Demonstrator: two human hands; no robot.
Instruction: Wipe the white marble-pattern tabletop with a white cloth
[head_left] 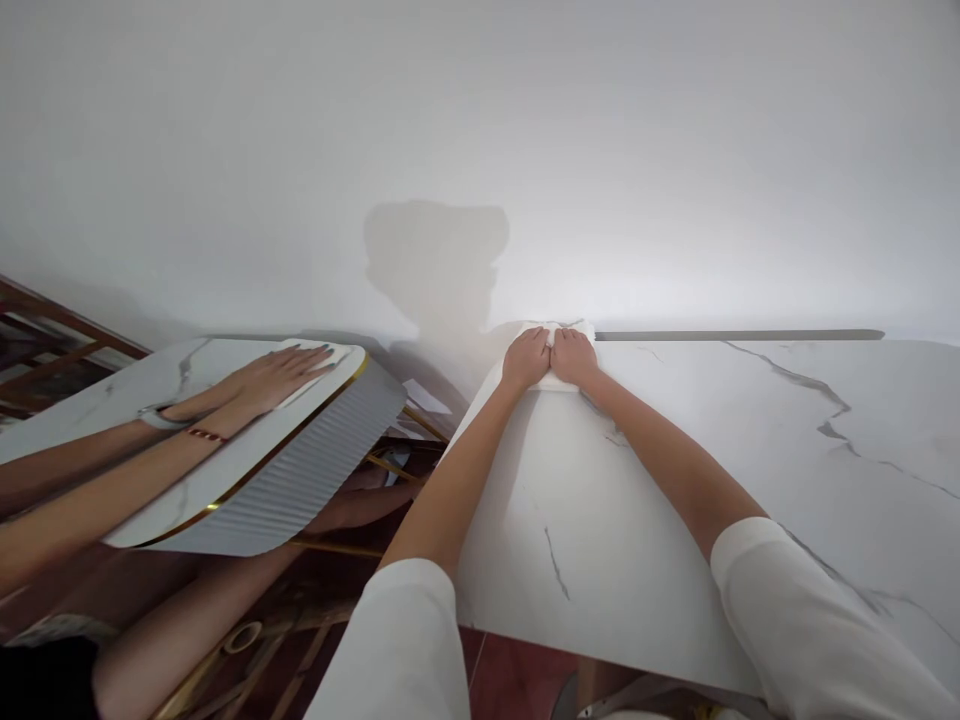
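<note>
White cloth [564, 383] at far left corner of desk [660, 440], directly under left hand [528, 357] and right hand [574, 356], neither nearer; fingers pressed together atop it; pinch and long axis hidden, cannot tell.

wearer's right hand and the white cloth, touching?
Touching. The head view shows the right hand resting on the white cloth, with no gap between them.
</note>
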